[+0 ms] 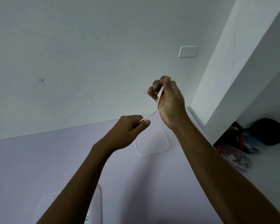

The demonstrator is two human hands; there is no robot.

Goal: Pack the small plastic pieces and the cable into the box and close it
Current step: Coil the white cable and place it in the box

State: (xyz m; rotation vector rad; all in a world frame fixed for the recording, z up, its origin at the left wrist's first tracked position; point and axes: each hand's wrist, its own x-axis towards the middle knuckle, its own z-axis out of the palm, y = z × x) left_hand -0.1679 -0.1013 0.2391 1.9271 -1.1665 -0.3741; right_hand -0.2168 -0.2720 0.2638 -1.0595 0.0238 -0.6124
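A white wall [71,46] faces me, a blank plate [188,51] set in it. Below lies a lilac tabletop [23,159]; at my right, a ledge [268,178] with dark clutter [268,131].

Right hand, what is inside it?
The white cable runs through the right hand and down to the left hand, which pinches it. How much is bunched in the curled fingers is hidden.

Dim, cool, even light leaves the wall [74,46] grey-blue and the left hand [126,133] and right hand [168,97] dark, while the pillar [242,50] at right is the brightest surface. Everything looks soft, the cable [150,114] and the clutter [239,151] at right smeared, and straight lines bend toward the edges.
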